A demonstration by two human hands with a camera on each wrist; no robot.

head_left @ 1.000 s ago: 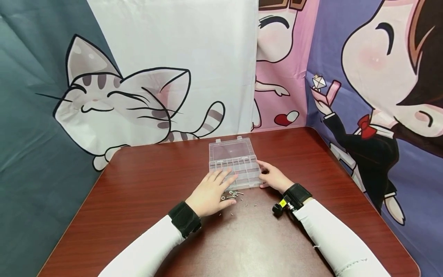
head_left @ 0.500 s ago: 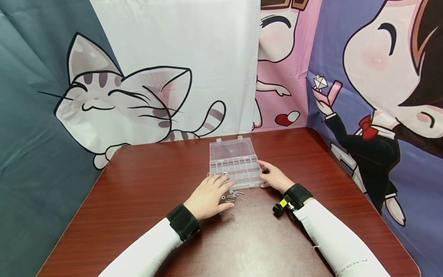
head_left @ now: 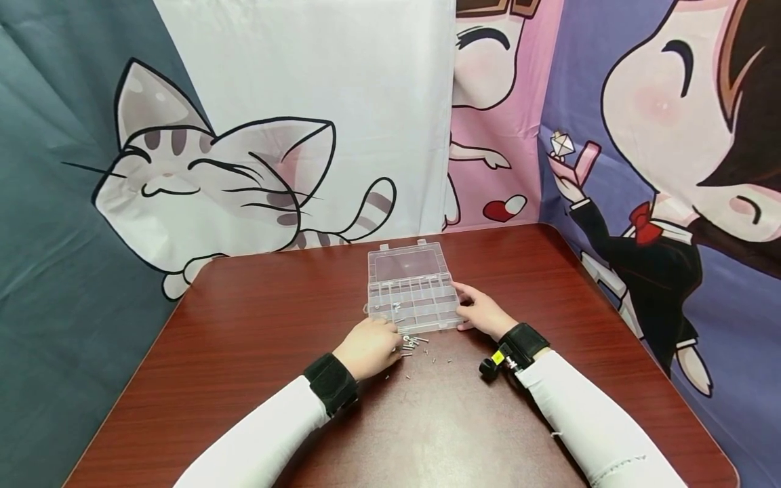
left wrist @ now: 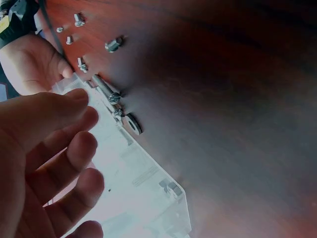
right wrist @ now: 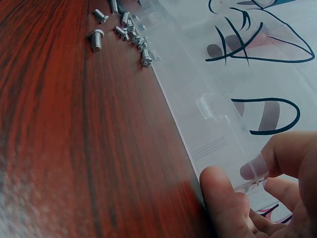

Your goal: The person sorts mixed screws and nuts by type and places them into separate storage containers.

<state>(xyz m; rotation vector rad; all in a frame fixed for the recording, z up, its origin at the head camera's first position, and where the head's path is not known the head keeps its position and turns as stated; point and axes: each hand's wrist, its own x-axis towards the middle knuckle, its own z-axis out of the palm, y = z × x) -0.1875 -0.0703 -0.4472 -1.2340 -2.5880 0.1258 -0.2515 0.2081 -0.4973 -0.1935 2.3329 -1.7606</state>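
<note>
A clear plastic compartment box (head_left: 421,306) lies with its lid (head_left: 409,264) folded back. My right hand (head_left: 485,314) grips its right end, thumb and fingers on either side of the wall in the right wrist view. My left hand (head_left: 368,347) is at the front left corner, fingers loosely bent with nothing visible between them in the left wrist view. Beside its fingertips, a small pile of screws (head_left: 410,344) lies along the front edge. A washer (left wrist: 132,124) stands tilted there. Some small metal pieces (head_left: 396,308) sit in the left compartments.
Several loose small screws (left wrist: 79,20) are scattered on the brown table (head_left: 274,318) in front of the box. Cartoon-printed cloth (head_left: 244,190) hangs behind and beside the table.
My left hand has drawn back from over the box's left compartments, and its spread fingers have bent, down beside the screw pile. The right hand keeps its grip on the box.
</note>
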